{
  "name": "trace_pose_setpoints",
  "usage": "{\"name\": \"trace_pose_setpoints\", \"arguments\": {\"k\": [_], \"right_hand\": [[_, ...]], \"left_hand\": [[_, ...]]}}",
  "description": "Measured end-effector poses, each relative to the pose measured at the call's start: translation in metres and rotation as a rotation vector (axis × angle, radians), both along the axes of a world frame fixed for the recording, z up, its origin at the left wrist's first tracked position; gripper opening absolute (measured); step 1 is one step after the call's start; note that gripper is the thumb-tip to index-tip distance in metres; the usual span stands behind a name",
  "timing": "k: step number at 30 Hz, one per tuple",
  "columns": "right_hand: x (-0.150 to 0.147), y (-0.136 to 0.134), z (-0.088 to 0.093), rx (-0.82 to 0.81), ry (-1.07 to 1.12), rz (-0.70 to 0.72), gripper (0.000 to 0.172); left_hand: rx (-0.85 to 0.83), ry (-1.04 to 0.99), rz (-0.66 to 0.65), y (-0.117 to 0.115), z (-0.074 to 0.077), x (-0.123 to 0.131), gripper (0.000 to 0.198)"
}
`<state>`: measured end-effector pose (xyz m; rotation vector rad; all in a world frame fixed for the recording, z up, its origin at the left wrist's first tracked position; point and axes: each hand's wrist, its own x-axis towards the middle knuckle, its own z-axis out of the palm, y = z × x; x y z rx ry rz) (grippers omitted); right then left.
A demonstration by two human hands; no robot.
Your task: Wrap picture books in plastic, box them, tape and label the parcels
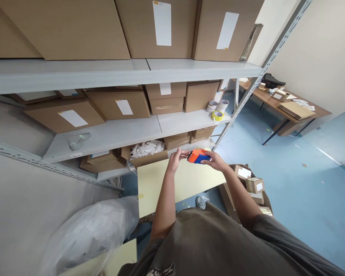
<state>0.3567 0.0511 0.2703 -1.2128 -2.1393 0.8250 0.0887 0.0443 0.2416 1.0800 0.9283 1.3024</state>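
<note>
Both hands hold a small orange and blue object [198,156] in front of me, above a pale yellow table [158,184]. It looks like a handheld tape dispenser or similar tool. My left hand [176,158] grips its left end with curled fingers. My right hand [216,161] closes around its right side. The object sits level with the lowest shelf of a grey metal rack [126,132].
Brown cardboard boxes [117,103] fill the rack's shelves; tape rolls [217,110] stand at the middle shelf's right end. An open box of white items [148,149] sits low. Small boxes [254,186] fill a carton on the blue floor. A clear plastic bag [94,230] lies left; a wooden desk [293,107] stands far right.
</note>
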Motion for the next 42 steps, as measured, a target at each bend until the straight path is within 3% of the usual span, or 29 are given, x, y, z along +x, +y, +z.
{"name": "trace_pose_setpoints", "arguments": {"k": [4,10,15,19,24,27,30,33,38,42], "right_hand": [[0.006,0.008,0.003,-0.035,-0.007,0.02,0.035],[0.019,0.024,-0.002,-0.079,0.029,0.035,0.033],[0.038,0.048,-0.008,-0.08,0.025,0.111,0.037],[0.051,0.075,-0.007,-0.078,0.045,0.134,0.039],[0.067,0.112,-0.002,-0.034,0.036,0.162,0.037],[0.072,0.137,-0.005,-0.056,0.031,0.2,0.038],[0.069,0.165,-0.011,-0.062,0.023,0.253,0.039],[0.06,0.199,-0.02,0.055,-0.001,0.249,0.035],[0.05,0.271,-0.037,0.252,-0.024,0.137,0.032],[0.037,0.332,-0.048,0.244,-0.08,0.142,0.035]], "left_hand": [[0.018,0.115,0.041,0.005,0.002,0.006,0.048],[0.117,0.382,0.253,0.013,0.003,0.025,0.029],[0.172,0.545,0.386,0.015,0.008,0.047,0.027],[0.288,0.669,0.52,0.03,0.014,0.065,0.027],[0.096,0.547,0.599,0.058,0.013,0.082,0.031],[0.028,0.507,0.564,0.074,0.005,0.088,0.034],[0.077,0.567,0.64,0.088,-0.002,0.092,0.038],[0.03,0.545,0.679,0.106,-0.003,0.088,0.047],[-0.075,0.484,0.635,0.127,0.003,0.066,0.091],[-0.117,0.494,0.687,0.127,-0.001,0.06,0.084]]}}
